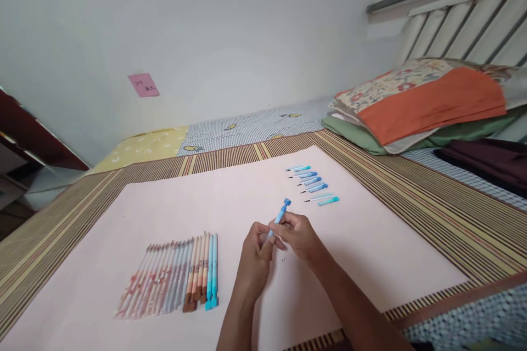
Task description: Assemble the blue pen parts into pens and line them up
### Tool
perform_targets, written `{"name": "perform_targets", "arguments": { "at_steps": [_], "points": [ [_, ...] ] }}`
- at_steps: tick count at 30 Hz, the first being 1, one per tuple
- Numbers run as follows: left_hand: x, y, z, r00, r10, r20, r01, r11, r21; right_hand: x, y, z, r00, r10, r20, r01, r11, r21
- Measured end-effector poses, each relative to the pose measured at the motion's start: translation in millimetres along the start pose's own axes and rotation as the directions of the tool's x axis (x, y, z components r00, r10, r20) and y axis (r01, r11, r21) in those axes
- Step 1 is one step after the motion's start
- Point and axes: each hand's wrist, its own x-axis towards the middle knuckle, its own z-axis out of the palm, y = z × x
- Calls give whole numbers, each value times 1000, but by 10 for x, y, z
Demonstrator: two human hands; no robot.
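Centrally, holds a blue pen (282, 213) in both hands, pinching its lower tip with the left hand (256, 256) and closing the right hand (300, 237) around the barrel, tilted up and away just above the pink sheet (370, 252). Off to the left on that sheet, shows a tight row of pens (173, 277), mostly pale pink with two blue at the right edge. Farther back to the right, shows a short row of blue pen parts (313, 184), well apart from both hands.
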Motion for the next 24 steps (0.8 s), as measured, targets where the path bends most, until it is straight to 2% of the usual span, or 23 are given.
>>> {"name": "perform_targets", "arguments": {
  "at_steps": [4, 6, 8, 11, 15, 17, 19, 24],
  "points": [
    [-7, -64, 82, 982, 92, -164, -71, 989, 127, 7, 79, 108, 980, 4, -199, -12, 999, -38],
    [-6, -80, 110, 971, 123, -205, -89, 982, 168, 22, 105, 111, 966, 7, -258, -25, 997, -68],
    [1, -77, 117, 974, 105, -202, -78, 988, 135, 40, 111, 65, 976, 38, -213, -44, 999, -23],
    [22, -58, 96, 989, 15, -144, -18, 1000, -20, 55, 85, -55, 996, 75, -51, -71, 994, 86],
    [42, -50, 75, 997, -27, -69, 17, 991, -135, 39, 32, -135, 991, 105, 79, -111, 990, 81],
    [35, -48, 78, 997, -24, -69, 14, 991, -137, 30, 21, -110, 990, 119, 79, -124, 990, 70],
    [19, -44, 79, 996, -16, -86, 8, 996, -91, 28, 26, -63, 994, 102, 30, -104, 993, 51],
    [-14, -40, 54, 975, 123, -185, -83, 974, 212, 40, 77, 15, 995, -7, -99, -1, 997, -84]
  ]
}}
